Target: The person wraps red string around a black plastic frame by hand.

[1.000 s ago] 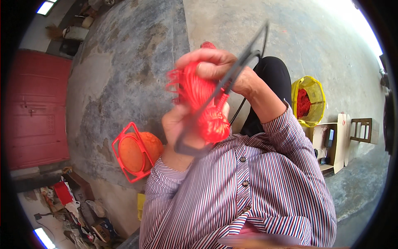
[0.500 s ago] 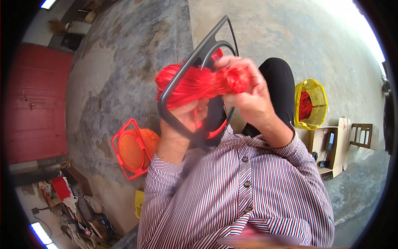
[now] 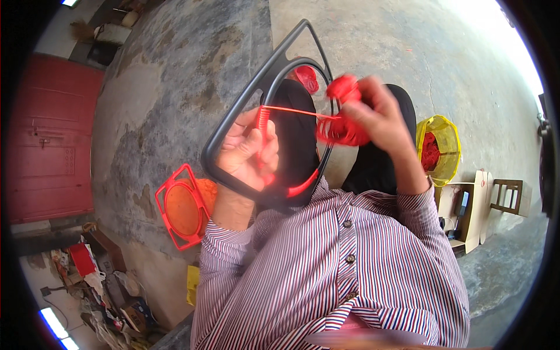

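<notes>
- Head view, left hand: closed around the left bar of a dark frame, the fingers clenched over the bar and over the red turns laid there. The frame is held up in front of the chest, above the lap.
- Head view, dark frame: a rounded-triangle outer bar with a ring-shaped inner bar, tilted, its pointed end away from the body. Red cord wrapping is seen in close turns on part of the inner ring by the left hand, and again along the lower arc; the upper arc and the whole outer bar are seen bare.
- Head view, right hand: raised to the right of the frame, the fingers pinched on a loose bundle of red cord; the hand is blurred, so the exact grip cannot be told. One strand is drawn taut from the bundle across the ring to the wrapped spot.
- Judgement of progress: the wrapping is taken to be at an early-to-middle stage, a small share of the ring covered, most of it left, and a good reserve of cord in hand.
- Head view, surroundings: a red frame with an orange disc lies on the concrete floor to the left; a yellow basket with red contents stands to the right, well apart; a striped shirt fills the lower picture.
</notes>
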Available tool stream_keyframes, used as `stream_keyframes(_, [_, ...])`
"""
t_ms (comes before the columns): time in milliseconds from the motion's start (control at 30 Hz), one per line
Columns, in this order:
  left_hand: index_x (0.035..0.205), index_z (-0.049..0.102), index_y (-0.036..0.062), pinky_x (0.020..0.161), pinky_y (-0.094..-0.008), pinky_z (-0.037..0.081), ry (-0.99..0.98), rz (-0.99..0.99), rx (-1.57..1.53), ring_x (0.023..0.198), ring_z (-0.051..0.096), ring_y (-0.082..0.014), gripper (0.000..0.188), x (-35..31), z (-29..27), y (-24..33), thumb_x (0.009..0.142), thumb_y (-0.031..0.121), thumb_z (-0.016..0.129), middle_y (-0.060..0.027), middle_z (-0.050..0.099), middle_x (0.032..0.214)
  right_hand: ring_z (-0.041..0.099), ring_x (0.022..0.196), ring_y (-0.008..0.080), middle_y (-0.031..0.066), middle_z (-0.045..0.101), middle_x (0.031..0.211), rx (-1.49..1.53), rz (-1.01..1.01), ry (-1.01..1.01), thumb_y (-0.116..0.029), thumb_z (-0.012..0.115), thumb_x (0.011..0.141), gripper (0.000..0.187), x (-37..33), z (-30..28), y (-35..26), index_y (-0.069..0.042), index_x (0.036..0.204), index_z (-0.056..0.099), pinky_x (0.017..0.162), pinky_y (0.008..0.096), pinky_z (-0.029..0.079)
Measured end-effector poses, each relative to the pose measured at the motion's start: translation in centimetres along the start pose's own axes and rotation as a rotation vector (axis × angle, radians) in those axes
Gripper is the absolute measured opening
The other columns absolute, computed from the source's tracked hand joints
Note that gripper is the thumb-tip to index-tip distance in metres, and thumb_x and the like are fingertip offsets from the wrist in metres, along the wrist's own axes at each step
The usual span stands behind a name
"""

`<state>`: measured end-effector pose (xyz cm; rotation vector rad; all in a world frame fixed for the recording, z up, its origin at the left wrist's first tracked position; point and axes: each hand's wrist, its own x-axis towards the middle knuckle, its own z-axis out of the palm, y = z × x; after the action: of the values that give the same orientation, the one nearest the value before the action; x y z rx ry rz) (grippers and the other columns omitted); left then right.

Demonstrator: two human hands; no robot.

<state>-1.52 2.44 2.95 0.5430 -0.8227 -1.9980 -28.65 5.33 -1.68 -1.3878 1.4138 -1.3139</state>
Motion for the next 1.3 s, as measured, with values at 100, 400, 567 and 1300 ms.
stream_keyframes(100, [0.126,0.052,-0.0004,0.041,-0.0214,0.037,-0.018,-0.154,-0.084,0.055,0.047,-0.0118,0.038,-0.1,-0.2,0.2,0.098,0.026,0.05,-0.0154,0.058,0.095,0.065,0.083,0.0248,0.0166,0.064,0.086,-0.169,0.026,-0.146,-0.03,0.075,0.079,0.043,-1.3,3.8,1.1,0.0,0.101,0.054,0.075,0.036,0.05])
stream_keyframes(400, [0.133,0.045,-0.0025,0.038,-0.024,0.039,-0.085,-0.031,0.1,0.054,0.047,-0.0143,0.048,-0.4,4.2,-1.5,0.099,0.031,0.047,-0.0201,0.056,0.109,0.062,0.079,0.0128,0.007,0.064,0.084,0.817,0.092,-0.254,-0.019,0.077,0.08,0.03,5.0,6.3,-2.9,0.0,0.096,0.06,0.073,0.0268,0.049])
stream_keyframes(567, [0.126,0.048,-0.0035,0.042,-0.0291,0.04,-0.263,-0.349,-0.308,0.058,0.054,-0.0244,0.07,0.1,5.5,-1.9,0.093,0.057,0.041,-0.0229,0.058,0.096,0.059,0.102,0.0197,0.012,0.065,0.106,0.758,-0.415,-0.72,-0.02,0.073,0.082,0.022,6.2,5.8,-5.4,-0.003,0.094,0.068,0.089,0.0318,0.047])
stream_keyframes(1300, [0.12,0.056,0.0034,0.041,-0.0243,0.036,0.223,-0.029,-0.048,0.059,0.051,-0.0149,0.041,1.0,3.0,-1.8,0.082,0.017,0.064,-0.0103,0.064,0.092,0.056,0.107,0.0131,0.005,0.057,0.114,0.849,-0.149,-0.094,-0.001,0.071,0.076,0.049,-1.4,5.2,-7.1,-0.001,0.12,0.049,0.097,0.031,0.043])
